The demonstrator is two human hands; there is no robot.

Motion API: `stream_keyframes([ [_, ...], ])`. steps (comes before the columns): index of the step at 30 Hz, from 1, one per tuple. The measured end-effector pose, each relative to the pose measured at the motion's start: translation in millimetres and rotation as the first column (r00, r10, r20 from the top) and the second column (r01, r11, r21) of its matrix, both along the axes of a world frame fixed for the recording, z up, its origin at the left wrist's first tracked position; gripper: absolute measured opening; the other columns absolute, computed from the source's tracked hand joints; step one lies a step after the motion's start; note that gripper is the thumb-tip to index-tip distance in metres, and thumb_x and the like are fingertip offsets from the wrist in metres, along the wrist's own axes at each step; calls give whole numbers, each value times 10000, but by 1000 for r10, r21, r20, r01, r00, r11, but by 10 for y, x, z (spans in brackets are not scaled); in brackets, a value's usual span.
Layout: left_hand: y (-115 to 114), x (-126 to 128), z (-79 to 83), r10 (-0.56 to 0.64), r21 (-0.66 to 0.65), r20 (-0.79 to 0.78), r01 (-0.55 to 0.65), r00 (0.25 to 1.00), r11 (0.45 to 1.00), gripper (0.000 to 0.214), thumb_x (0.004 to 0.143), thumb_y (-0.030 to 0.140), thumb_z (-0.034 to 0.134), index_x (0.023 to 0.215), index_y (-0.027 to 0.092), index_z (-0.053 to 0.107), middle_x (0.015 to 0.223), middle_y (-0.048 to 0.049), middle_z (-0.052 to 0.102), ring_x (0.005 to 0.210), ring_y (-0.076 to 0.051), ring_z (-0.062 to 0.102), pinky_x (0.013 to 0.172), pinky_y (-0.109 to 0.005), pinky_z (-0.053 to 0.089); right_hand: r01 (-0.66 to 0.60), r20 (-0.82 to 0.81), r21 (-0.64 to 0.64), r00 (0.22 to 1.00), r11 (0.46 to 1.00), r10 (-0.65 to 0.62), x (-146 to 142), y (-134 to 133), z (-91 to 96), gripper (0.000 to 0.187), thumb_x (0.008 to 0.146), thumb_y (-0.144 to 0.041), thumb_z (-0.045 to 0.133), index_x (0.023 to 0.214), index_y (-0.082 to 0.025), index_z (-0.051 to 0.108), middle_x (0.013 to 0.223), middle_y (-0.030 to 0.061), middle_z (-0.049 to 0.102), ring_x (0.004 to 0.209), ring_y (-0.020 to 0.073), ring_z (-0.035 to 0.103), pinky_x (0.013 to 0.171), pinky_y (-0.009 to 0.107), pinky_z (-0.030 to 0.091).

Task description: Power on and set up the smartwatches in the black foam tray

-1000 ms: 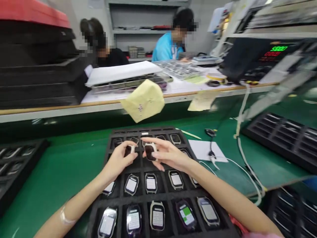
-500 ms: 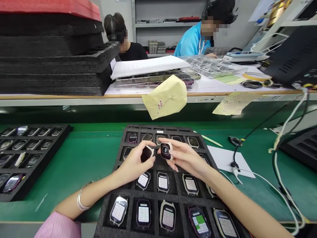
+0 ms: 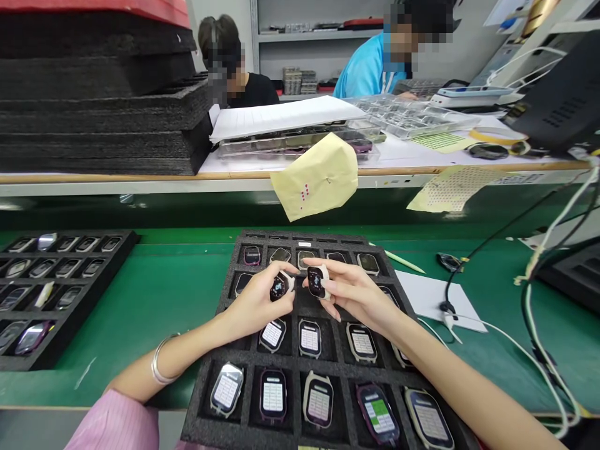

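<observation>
Between the thumb and fingers of my left hand [image 3: 262,294] is a smartwatch without a strap [image 3: 280,286], its dark screen lit with a small graphic. My right hand [image 3: 354,290] pinches a second strapless smartwatch [image 3: 317,281] by its pale case, and that screen is lit too. Both are held above a black foam tray [image 3: 250,390] divided into compartments. In the near rows lie several watches with white list screens, such as a beige one [image 3: 318,400]. One purple watch [image 3: 377,414] shows a partly green screen. Watches in the far row have dark screens.
Another foam tray of watches [image 3: 60,312] lies on the left. White paper [image 3: 435,300], a green pen [image 3: 405,262] and cables [image 3: 539,350] are on the right. Stacked black foam trays [image 3: 103,119] stand on the shelf ahead. Two people sit beyond it.
The screen of the watch in my left hand was dark and now shows a graphic. The watch in my right hand is turned slightly more sideways. The camera view has shifted a little.
</observation>
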State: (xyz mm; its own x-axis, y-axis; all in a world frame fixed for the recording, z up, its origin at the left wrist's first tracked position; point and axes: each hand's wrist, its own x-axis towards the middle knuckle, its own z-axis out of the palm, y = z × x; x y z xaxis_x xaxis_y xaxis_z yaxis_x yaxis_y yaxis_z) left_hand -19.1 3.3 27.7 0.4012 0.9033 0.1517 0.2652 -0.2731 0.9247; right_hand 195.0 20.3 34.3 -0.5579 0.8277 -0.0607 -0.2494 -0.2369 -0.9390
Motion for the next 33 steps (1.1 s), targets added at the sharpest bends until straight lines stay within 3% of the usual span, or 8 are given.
stream_keyframes([
  [6,34,-8,3,55,8,42,-55,998,998,306,825,164,543,1128,189,505,1027,-29,598,879,-160,560,812,-258,430,2,17,15,1000,1000,-3,-11,-16,19,404,831,-263,710,1222,-189,643,932,85,670,499,87,564,440,206,476],
  [12,52,-9,13,35,-26,8,-35,999,999,278,797,120,542,1067,184,519,868,8,584,771,-140,539,743,-239,424,16,29,12,999,1000,-16,-19,-5,23,403,823,-254,711,1214,-178,649,925,81,664,480,82,549,418,207,467],
  [17,68,-19,13,48,11,28,-49,998,999,294,823,157,545,1114,189,509,979,-15,592,840,-149,546,785,-246,420,32,35,39,999,999,-34,-22,-15,49,403,818,-257,713,1208,-175,653,895,74,669,475,89,551,412,215,466],
  [21,60,-22,28,22,-20,3,-22,1000,1000,293,806,118,538,1091,183,521,880,6,582,769,-135,529,750,-237,412,31,44,44,999,999,-33,-13,-19,55,391,825,-247,705,1204,-167,655,912,88,678,467,81,540,407,207,456],
  [26,46,-14,33,54,14,63,-55,997,998,301,825,153,550,1121,186,511,922,-3,573,775,-131,527,713,-229,405,29,35,69,999,997,-32,-4,-15,41,393,831,-260,708,1213,-190,651,937,90,685,480,84,549,420,208,461],
  [33,38,-17,58,49,-8,12,-49,999,999,271,798,133,543,1062,188,523,782,31,558,686,-121,513,658,-221,401,61,55,62,996,996,-64,-6,-19,47,412,812,-278,723,1203,-169,655,901,83,679,474,92,534,404,219,441],
])
